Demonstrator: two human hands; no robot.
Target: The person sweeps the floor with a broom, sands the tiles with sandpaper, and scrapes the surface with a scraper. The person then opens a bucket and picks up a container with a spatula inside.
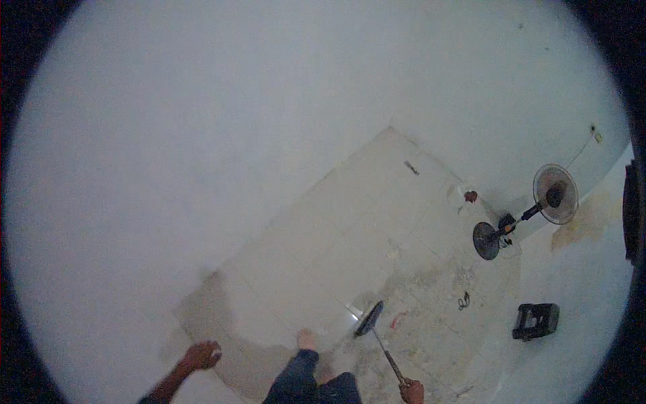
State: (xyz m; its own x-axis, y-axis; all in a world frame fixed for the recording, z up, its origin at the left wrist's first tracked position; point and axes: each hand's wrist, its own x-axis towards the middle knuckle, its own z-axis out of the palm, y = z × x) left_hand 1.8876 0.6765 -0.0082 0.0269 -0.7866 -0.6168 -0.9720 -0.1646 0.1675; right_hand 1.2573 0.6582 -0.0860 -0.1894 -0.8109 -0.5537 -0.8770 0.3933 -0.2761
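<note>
My right hand (412, 391) is wrapped round the handle of a broom (369, 319) at the lower edge. The broom's wide dark head rests on the tiled floor (316, 236), slanted ahead of my legs; its exact bristles do not show. Beside the head a reddish scrap (398, 320) lies among pale debris. Off to the left, my left hand (202, 355) hangs near the wall with its fingers curled. A small whitish spot shows at its fingertips, too blurred to name.
A standing fan (556, 194) with a round base is at the right, its cord running up to a wall socket (597, 136). Nearer stands a black stool-like object (535, 321). A dark cord (464, 301) and a small dark item (411, 167) lie on the floor.
</note>
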